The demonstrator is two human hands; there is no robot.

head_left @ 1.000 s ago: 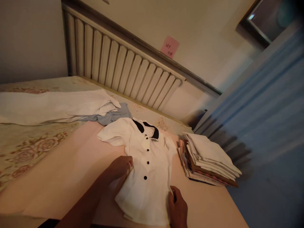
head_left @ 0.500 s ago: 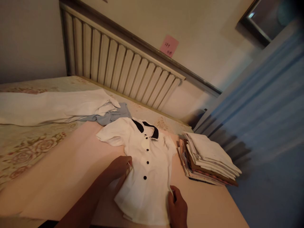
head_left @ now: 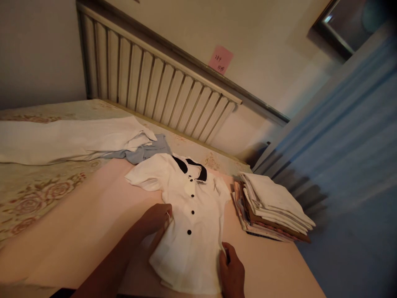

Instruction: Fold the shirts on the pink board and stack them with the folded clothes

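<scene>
A white short-sleeved blouse (head_left: 198, 219) with a black collar and black buttons lies front up on a pale pink surface (head_left: 96, 207), its collar pointing away from me. My left hand (head_left: 159, 217) is closed on the blouse's left side edge at about waist height, lifting that edge a little. Lower down, on the opposite side edge, my right hand (head_left: 232, 267) is closed with the cloth between thumb and fingers. The blouse's left sleeve is spread out, and the right one lies closer to the body.
To the right stands a stack of folded clothes (head_left: 276, 203). A white garment (head_left: 62, 138) and a grey-blue cloth (head_left: 149, 150) lie on the floral cover (head_left: 46, 194) at left. Behind are a radiator (head_left: 155, 82) and a pink note (head_left: 221, 60); a blue curtain (head_left: 341, 165) hangs right.
</scene>
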